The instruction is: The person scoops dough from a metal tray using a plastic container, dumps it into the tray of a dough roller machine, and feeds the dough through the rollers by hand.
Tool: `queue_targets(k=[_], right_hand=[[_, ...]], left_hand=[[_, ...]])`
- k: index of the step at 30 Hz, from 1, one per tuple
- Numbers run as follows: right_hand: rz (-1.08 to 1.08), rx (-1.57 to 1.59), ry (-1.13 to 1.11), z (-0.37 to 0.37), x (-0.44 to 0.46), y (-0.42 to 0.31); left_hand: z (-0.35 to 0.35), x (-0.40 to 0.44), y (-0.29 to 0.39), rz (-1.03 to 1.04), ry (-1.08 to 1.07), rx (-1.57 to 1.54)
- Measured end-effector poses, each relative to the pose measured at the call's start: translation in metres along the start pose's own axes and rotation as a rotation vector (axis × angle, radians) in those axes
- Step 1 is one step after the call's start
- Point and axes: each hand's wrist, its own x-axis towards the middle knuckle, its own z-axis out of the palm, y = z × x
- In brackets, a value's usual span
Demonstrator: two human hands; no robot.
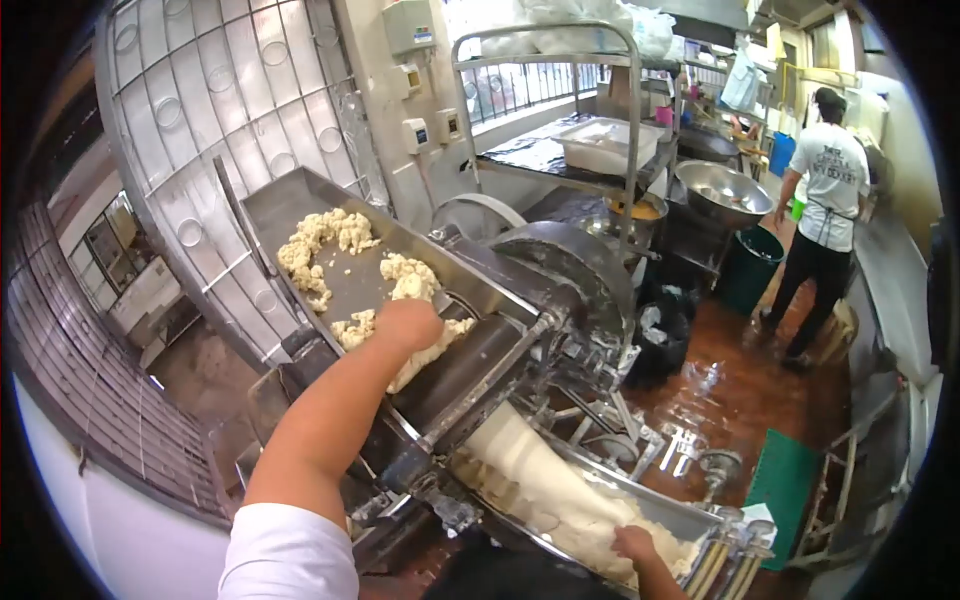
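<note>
My left hand [410, 326] is down in the metal feed tray [350, 285] of a dough sheeter, against crumbly dough [408, 278] beside the roller [470, 360]. Its outline is rounded like a fist; the fingertips are hidden in or behind the dough. More dough clumps [335, 228] lie farther up the tray. Below the roller, a pale dough sheet [530, 460] slopes down into a lower metal trough [690, 520]. Near the trough's far end my right hand [637, 545] touches that sheet, its fingers curled at the dough.
A large wheel housing [570, 260] stands right of the tray. Behind it is a metal rack [640, 110] with a white tub [605, 145]. A steel bowl [725, 190] and a dark green bin [750, 268] are beyond. A co-worker [828, 175] stands farther right, back turned.
</note>
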Motion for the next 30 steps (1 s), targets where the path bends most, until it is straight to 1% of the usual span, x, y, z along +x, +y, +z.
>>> queue_targets(k=[2,3,5,6,9,12,14,15,17,18,20,21,23,24,25,26,27,28,30], right_hand=[[0.087,0.221,-0.025,-0.033,0.006,0.028],[0.128,0.337,-0.040,-0.040,0.004,0.029],[0.182,0.331,0.089,-0.049,-0.003,0.038],[0.207,0.321,0.150,-0.053,-0.005,0.041],[0.220,0.358,0.097,-0.059,-0.001,0.046],[0.186,0.298,0.243,-0.050,-0.004,0.053],[0.229,0.416,0.219,-0.049,-0.004,0.058],[0.250,0.470,0.206,-0.053,-0.002,0.063],[0.297,0.496,0.131,-0.063,0.000,0.065],[0.321,0.521,0.094,-0.062,0.001,0.065],[0.287,0.473,0.201,-0.056,-0.003,0.064],[0.268,0.448,0.258,-0.051,-0.008,0.056],[0.352,0.444,0.213,-0.053,-0.002,0.057],[0.391,0.439,0.190,-0.056,0.004,0.062],[0.328,0.471,0.235,-0.054,0.007,0.067],[0.329,0.489,0.242,-0.053,0.009,0.067],[0.335,0.503,0.251,-0.053,0.009,0.068],[0.345,0.515,0.260,-0.054,0.007,0.070],[0.284,0.469,0.247,-0.057,0.006,0.076]], left_hand=[[0.009,0.005,0.001,0.019,0.022,0.036],[0.007,0.006,0.007,-0.010,0.024,0.046],[0.011,-0.001,0.016,-0.083,0.005,0.062],[0.010,-0.004,0.016,-0.079,-0.002,0.055],[0.004,-0.011,0.017,-0.068,0.003,0.006],[-0.004,-0.016,0.015,-0.054,0.029,-0.054],[-0.002,-0.016,0.013,-0.049,0.012,-0.057],[0.003,-0.015,0.010,-0.060,0.038,-0.095],[0.009,-0.008,0.005,-0.076,0.096,-0.161],[0.005,-0.004,0.002,-0.124,0.199,-0.270],[-0.010,0.010,-0.004,-0.200,0.400,-0.478],[-0.012,0.022,-0.011,-0.196,0.487,-0.499],[-0.009,0.055,-0.037,-0.192,0.667,-0.551],[0.001,0.074,-0.048,-0.230,0.683,-0.489],[0.017,0.096,-0.059,-0.270,0.694,-0.428],[0.034,0.117,-0.068,-0.311,0.701,-0.367],[0.044,0.129,-0.070,-0.311,0.718,-0.317],[0.053,0.141,-0.075,-0.281,0.587,-0.426],[0.036,0.141,-0.075,-0.225,0.307,-0.631]])
